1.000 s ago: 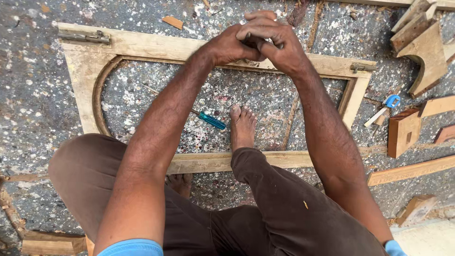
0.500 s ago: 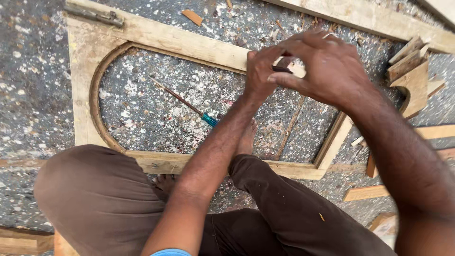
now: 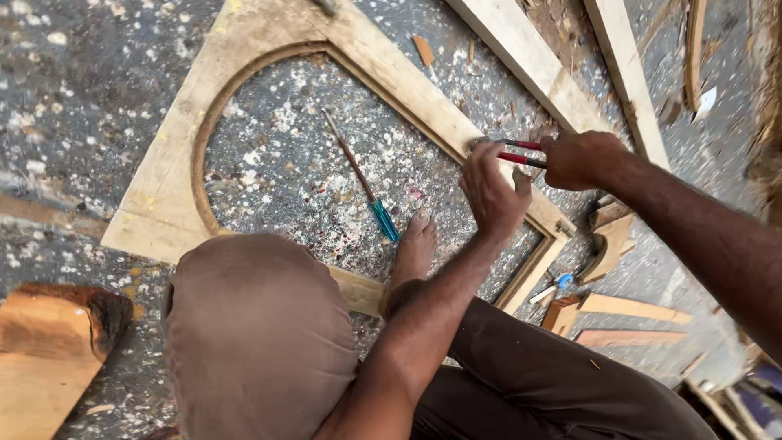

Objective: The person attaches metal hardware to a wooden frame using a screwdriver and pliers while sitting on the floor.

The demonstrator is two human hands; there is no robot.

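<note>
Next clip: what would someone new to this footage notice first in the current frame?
Most striking is the pale wooden frame with an arched opening lying flat on the speckled grey floor. At its right rail the right hand grips red-handled pliers, with the left hand just beside their tip. A screwdriver with a blue handle lies inside the opening, near a bare foot.

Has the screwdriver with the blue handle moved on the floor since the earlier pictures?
No. The screwdriver lies inside the arch of the wooden frame as before, its blue handle beside the bare foot; only the camera turned.
</note>
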